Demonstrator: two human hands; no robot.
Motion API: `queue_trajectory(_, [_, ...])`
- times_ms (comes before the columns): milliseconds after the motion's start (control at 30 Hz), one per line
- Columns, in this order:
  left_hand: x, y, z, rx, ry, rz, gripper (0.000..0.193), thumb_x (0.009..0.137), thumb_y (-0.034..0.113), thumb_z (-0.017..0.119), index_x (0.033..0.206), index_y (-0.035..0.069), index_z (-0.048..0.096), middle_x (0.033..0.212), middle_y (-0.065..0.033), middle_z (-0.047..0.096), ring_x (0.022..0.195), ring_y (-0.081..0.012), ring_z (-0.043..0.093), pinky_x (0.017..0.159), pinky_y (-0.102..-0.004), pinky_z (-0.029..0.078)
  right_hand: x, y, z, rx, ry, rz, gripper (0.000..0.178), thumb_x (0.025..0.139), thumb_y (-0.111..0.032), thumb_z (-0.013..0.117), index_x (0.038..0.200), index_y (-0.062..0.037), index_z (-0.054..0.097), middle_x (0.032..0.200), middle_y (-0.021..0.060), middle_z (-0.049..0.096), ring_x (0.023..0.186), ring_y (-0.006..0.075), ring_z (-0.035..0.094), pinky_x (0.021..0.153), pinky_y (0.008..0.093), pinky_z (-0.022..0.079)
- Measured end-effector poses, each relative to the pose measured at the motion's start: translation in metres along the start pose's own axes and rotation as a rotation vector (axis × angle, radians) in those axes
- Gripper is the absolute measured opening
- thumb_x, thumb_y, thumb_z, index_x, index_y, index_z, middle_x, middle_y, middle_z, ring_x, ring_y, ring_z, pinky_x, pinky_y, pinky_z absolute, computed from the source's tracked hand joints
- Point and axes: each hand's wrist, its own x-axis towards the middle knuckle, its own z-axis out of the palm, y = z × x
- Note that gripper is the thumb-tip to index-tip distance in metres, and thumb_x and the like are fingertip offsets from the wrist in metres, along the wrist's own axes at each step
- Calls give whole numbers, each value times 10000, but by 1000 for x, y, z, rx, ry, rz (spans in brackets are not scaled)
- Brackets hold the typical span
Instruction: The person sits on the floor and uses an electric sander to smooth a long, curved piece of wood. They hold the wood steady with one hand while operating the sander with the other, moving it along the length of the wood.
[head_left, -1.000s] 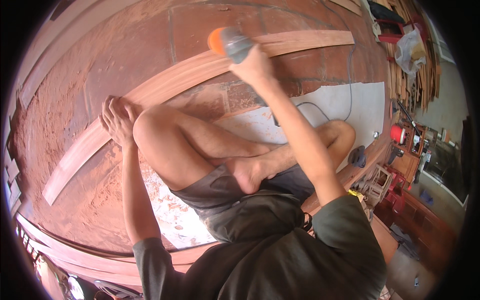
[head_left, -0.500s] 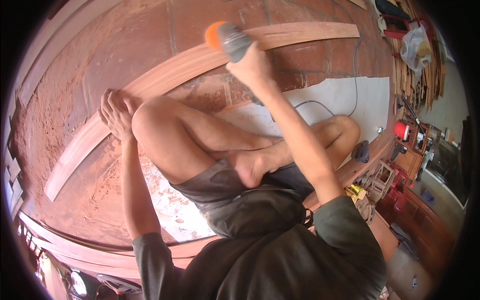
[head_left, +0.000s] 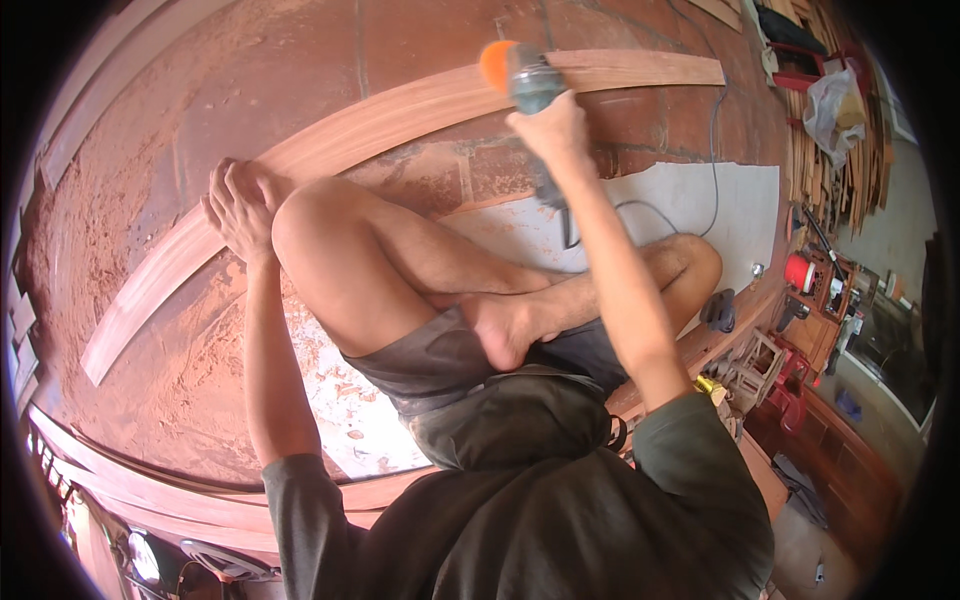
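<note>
A long reddish wooden board [head_left: 400,118], which the lens bends into an arc, lies across the tiled floor in front of my folded legs. My left hand [head_left: 241,210] is closed over the board beside my left knee, its fingers curled across the wood. In my right hand [head_left: 556,130] is a corded angle grinder [head_left: 538,86], gripped by its body. Its round orange disc [head_left: 497,66] is over the right half of the board; whether it touches the wood I cannot tell. Part of the tool's rear is hidden behind my right forearm.
Reddish sawdust [head_left: 130,190] covers the floor at left. A grey cord [head_left: 716,150] runs past the board's right end onto a pale sheet [head_left: 740,195]. More boards [head_left: 190,505] lie behind me at left. Stacked wood strips [head_left: 860,180] and a red spool [head_left: 799,273] are at right.
My right hand has moved the grinder to the right along the board. My left hand has kept its hold, and the whole view has shifted slightly.
</note>
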Motion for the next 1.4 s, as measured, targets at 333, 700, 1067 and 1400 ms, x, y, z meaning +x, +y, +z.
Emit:
queue_trajectory(333, [0, 3, -4, -35, 24, 1, 451, 973, 371, 562, 1370, 160, 519, 1467, -36, 503, 1430, -218, 415, 1226, -505, 218, -24, 32, -6, -35, 9, -21, 711, 670, -274, 841, 1220, 63, 542, 1102, 283, 720, 1030, 407, 727, 918, 442, 592])
queue_trajectory(700, [-1, 5, -5, -34, 41, 20, 434, 978, 370, 554, 1362, 170, 521, 1463, -44, 503, 1386, -241, 467, 1222, -501, 237, -33, 14, 1, -67, -11, 5, 918, 695, -314, 835, 1391, 132, 436, 1182, 325, 680, 1108, 411, 699, 999, 421, 563])
queue_trajectory(1067, [2, 8, -5, -43, 42, 15, 419, 969, 355, 557, 1349, 178, 528, 1462, -51, 507, 1392, -260, 465, 1214, -517, 255, 25, 58, -28, -85, 94, 138, 840, 680, -339, 867, 1301, 96, 506, 1237, 316, 665, 1157, 403, 679, 1011, 436, 547])
queue_trajectory(1400, [-1, 3, -11, -12, -64, -43, 481, 1012, 424, 493, 1419, 169, 473, 1532, -47, 441, 1456, -234, 384, 1261, -482, 191, -3, 43, -17, -82, 2, -24, 826, 690, -305, 842, 1302, 122, 488, 1146, 327, 691, 1075, 425, 708, 952, 439, 583])
